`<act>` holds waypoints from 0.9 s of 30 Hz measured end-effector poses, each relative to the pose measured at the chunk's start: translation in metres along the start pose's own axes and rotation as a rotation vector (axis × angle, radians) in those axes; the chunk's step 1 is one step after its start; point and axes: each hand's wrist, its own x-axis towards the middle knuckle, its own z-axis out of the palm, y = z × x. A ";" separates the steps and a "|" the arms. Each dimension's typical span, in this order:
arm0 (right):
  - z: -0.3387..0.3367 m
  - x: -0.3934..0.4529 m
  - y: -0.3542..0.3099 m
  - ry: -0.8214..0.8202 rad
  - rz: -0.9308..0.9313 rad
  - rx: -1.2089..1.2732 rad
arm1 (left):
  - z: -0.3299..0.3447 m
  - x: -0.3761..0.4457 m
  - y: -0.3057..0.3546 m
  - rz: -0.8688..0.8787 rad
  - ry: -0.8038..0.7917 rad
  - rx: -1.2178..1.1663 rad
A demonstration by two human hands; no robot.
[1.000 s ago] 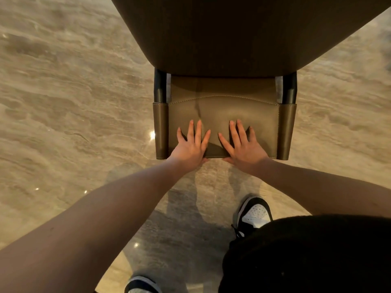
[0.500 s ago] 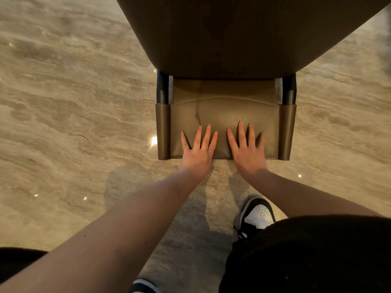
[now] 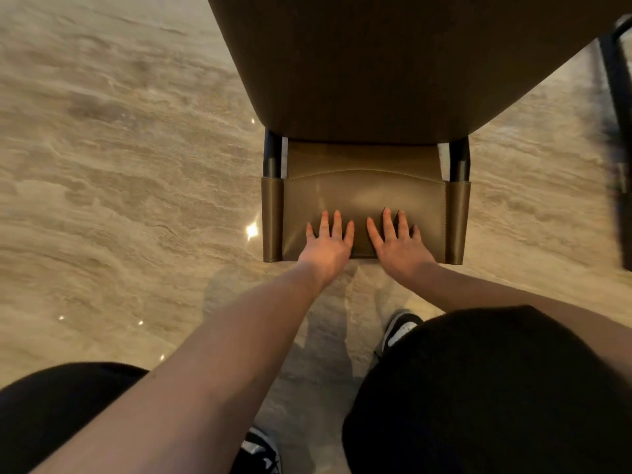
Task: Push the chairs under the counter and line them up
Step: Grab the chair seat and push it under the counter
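A chair with an olive-brown leather backrest [image 3: 362, 193] and black metal posts stands straight ahead, its seat hidden beneath the dark brown counter [image 3: 376, 63]. My left hand [image 3: 326, 246] presses flat on the backrest's lower middle with straight, spread fingers. Right beside it, my right hand [image 3: 398, 246] presses the backrest the same way. Only the backrest and a strip of seat show below the counter's edge.
Polished beige marble floor [image 3: 119, 165] spreads left and right of the chair. A dark metal frame [image 3: 615, 97], blurred, stands at the right edge. My shoes [image 3: 400, 331] and dark trouser legs fill the bottom of the view.
The chair has slid a little further under the counter with both hands flat on its backrest. The view shifted, bringing the dark frame in at the right.
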 end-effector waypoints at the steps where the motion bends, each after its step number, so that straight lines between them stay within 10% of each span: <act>1: -0.014 -0.009 0.002 -0.017 -0.005 0.014 | -0.014 -0.009 0.000 0.000 -0.028 -0.016; 17: -0.362 -0.154 0.085 -0.222 -0.054 0.082 | -0.351 -0.169 -0.026 -0.060 -0.112 -0.093; 27: -0.602 -0.197 0.160 0.084 -0.090 0.039 | -0.573 -0.214 -0.070 -0.119 0.208 -0.084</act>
